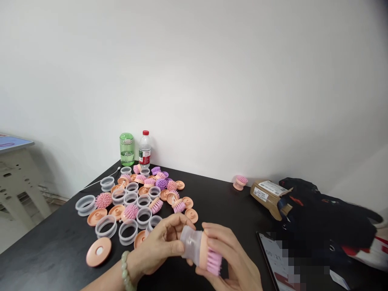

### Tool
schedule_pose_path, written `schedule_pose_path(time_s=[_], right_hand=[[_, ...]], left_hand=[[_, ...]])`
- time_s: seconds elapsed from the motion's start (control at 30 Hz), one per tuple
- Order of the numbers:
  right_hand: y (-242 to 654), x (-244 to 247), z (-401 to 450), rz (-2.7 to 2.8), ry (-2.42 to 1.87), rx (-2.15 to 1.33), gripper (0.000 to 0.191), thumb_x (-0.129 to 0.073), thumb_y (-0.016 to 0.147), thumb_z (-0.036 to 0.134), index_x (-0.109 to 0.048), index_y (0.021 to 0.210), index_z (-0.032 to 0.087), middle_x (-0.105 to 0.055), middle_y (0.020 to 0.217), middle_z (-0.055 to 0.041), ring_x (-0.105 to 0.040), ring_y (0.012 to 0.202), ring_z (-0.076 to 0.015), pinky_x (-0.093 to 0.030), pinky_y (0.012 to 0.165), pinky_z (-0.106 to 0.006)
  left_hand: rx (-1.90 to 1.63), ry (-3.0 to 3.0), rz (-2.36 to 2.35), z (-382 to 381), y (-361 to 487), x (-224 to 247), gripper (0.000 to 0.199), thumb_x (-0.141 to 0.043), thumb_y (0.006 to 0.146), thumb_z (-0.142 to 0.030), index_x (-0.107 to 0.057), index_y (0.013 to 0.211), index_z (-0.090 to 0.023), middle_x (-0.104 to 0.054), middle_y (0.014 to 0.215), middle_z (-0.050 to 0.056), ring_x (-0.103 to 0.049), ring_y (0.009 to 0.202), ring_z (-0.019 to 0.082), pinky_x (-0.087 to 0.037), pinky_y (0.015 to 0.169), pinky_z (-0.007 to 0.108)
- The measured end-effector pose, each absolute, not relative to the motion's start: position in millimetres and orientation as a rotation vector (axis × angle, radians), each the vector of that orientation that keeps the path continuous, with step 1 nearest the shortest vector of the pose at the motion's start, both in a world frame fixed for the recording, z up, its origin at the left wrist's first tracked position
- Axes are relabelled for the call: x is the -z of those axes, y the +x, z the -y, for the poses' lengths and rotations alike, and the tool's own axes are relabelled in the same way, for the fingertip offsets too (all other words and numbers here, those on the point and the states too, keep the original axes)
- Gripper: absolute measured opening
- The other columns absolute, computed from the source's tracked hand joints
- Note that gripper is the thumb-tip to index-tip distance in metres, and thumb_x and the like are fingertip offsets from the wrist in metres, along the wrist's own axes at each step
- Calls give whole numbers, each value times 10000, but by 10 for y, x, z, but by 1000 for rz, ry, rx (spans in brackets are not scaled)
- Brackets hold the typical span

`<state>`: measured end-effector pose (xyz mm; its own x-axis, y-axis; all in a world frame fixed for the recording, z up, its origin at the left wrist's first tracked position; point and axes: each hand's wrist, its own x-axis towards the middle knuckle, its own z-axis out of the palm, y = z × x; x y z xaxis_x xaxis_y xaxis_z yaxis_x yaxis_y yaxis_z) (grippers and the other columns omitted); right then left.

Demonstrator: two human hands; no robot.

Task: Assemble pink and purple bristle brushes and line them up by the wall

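Note:
My left hand, with a beaded bracelet on the wrist, grips a translucent plastic ring between thumb and fingers. My right hand is wrapped around a peach brush head with pink bristles, which point to the lower right. Ring and brush head meet end to end; whether they are locked together I cannot tell. Left of my hands lie several loose translucent rings, peach discs with a central knob, and brush heads with pink or purple bristles. A peach cap lies nearest the front.
At the back stand a green bottle and a clear red-capped bottle. Against the wall sits one brush with a clear base. A cardboard box, dark bag and tablet occupy the right side of the black table.

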<state>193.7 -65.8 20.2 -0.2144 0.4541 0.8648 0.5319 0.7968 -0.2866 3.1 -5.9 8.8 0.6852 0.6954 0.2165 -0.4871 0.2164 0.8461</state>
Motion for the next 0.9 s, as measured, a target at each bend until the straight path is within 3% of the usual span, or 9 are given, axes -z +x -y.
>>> schedule_pose_path(time_s=[0.13,0.5,0.6,0.7,0.77,0.83,0.9], right_hand=[[1953,-217,648,1896,-705,107,426,-707,860,184,-565,1251,276,-692,1025,-99,-692,959,-288,-621,745,-449],[1852,-158,690,1905,-716,254,349,-575,876,18,-614,1148,233,-679,997,-97,-680,966,-240,-629,746,-368],[1866,-122,701,1895,-753,270,333,-587,888,53,-614,1156,248,-674,1005,-92,-674,975,-245,-621,757,-372],[1915,-131,680,1872,-799,176,316,-685,886,281,-598,1187,238,-669,1010,-103,-681,898,-255,-608,735,-376],[1944,-150,654,1820,-930,-54,361,-701,861,428,-609,1141,220,-674,942,-87,-679,791,-233,-594,671,-336],[1950,-159,623,1719,-1082,-436,310,-663,871,478,-633,1025,211,-655,818,-40,-644,668,-186,-553,579,-277],[1929,-149,592,1574,-1126,-826,302,-627,884,502,-637,919,202,-607,714,-1,-594,596,-153,-510,536,-246]], left_hand=[[-814,1033,-250,66,76,-43,601,-807,634,-620,-659,948,-130,-579,754,9,-546,603,101,-468,537,202],[-780,1088,-358,59,64,-12,665,-773,565,-718,-555,835,-152,-631,651,5,-575,517,113,-450,474,196],[-772,1062,-344,66,81,16,658,-738,591,-741,-546,821,-155,-626,644,8,-569,511,115,-435,462,196],[-825,1089,-303,61,70,-6,607,-846,573,-610,-599,899,-161,-619,743,-2,-565,607,102,-458,560,197],[-935,1247,-283,58,35,-54,554,-917,566,-446,-646,977,-193,-636,898,25,-602,782,143,-490,707,239],[-1034,1566,-279,66,-14,-115,395,-873,688,-292,-687,1032,-237,-643,1067,67,-605,975,211,-483,859,319],[-1071,1918,-277,85,-60,-164,239,-680,873,-169,-714,1081,-282,-636,1171,95,-576,1095,248,-445,960,386]])
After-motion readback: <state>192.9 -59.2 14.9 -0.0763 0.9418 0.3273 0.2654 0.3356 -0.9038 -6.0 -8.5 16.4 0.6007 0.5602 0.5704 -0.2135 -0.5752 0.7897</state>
